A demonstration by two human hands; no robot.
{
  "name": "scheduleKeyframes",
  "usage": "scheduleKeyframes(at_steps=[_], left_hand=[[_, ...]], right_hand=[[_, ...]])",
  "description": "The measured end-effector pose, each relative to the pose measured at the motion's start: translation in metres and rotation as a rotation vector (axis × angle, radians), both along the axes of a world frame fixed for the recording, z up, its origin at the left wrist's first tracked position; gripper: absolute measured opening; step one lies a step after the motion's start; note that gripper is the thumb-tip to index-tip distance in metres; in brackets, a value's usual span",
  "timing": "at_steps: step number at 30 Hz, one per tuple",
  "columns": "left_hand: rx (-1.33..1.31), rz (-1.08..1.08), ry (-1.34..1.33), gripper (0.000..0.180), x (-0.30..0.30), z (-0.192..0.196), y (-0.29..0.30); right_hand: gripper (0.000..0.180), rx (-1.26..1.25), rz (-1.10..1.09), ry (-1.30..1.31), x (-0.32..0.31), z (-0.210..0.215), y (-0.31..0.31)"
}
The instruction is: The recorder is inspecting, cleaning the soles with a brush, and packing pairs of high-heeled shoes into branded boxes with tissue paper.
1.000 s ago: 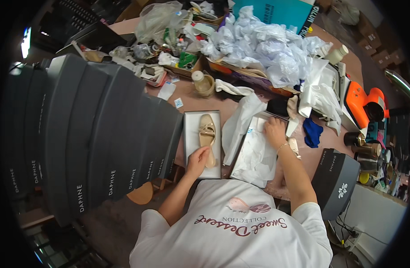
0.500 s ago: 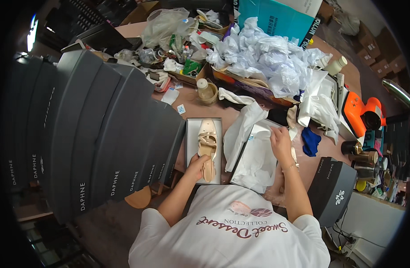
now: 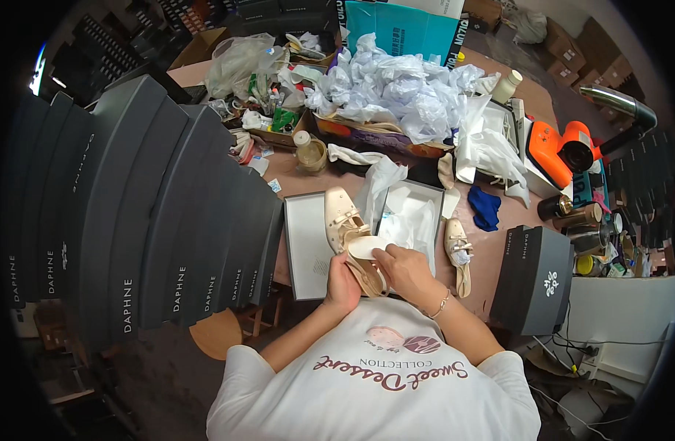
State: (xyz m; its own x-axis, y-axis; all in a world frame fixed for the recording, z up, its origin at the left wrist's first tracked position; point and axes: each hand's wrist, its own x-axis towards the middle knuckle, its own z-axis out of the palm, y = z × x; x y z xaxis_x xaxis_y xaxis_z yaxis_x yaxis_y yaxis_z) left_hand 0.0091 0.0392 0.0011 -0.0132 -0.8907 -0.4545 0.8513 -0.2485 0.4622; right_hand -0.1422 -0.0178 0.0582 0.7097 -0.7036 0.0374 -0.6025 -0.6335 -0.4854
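My left hand (image 3: 343,285) grips a beige flat shoe (image 3: 339,209) with small bows and straps by its heel end, toe pointing away from me. My right hand (image 3: 407,272) pinches a thin, cream, rounded pad (image 3: 363,248) at the shoe's opening; how far it sits inside cannot be made out. Beneath and left of the shoe lies a shallow grey box tray (image 3: 304,242). Beside it, a box with white tissue paper (image 3: 407,217) is partly hidden by my right hand. The matching shoe (image 3: 457,239), stuffed with white paper, lies on the table right of that box.
Tall stacks of dark shoeboxes (image 3: 157,213) stand on the left, and another dark box (image 3: 532,279) on the right. Crumpled white paper (image 3: 400,88) heaps up at the back. A blue cloth (image 3: 484,208), a bottle (image 3: 308,151) and an orange device (image 3: 550,154) surround the work area.
My left hand has lifted the shoe out of the tray, nearer to me. My right hand has come left from the tissue-paper box to the shoe, now with the pad in its fingers.
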Motion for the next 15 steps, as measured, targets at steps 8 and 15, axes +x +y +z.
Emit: scheduleKeyframes(at_steps=[8,15], left_hand=[[-0.008,-0.008,-0.010,0.057,-0.024,-0.004,0.004],[0.242,-0.029,-0.042,0.044,-0.003,-0.014,-0.009]], right_hand=[[0.015,-0.262,-0.018,-0.054,0.031,-0.039,-0.012],[0.022,0.108,-0.284,-0.398,0.002,-0.055,-0.064]])
